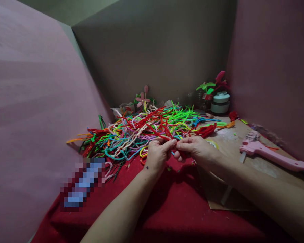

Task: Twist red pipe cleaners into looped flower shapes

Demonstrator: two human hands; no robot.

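My left hand [158, 153] and my right hand [192, 148] meet in front of a heap of colourful pipe cleaners [131, 141]. Both pinch a red pipe cleaner [167, 130], whose fuzzy ends rise above the fingers toward the heap. Thumb and forefinger of each hand are pressed together, nearly touching the other hand. Part of the red piece is hidden behind the fingers, so its exact shape there does not show.
On the right, a pink glue gun [276, 157] with a glue stick lies on a brown board [258, 172]. A lidded pale jar [220, 103] and pipe-cleaner flowers [142, 100] stand at the back. A pixelated blue object [84, 184] lies on the red cloth [111, 206].
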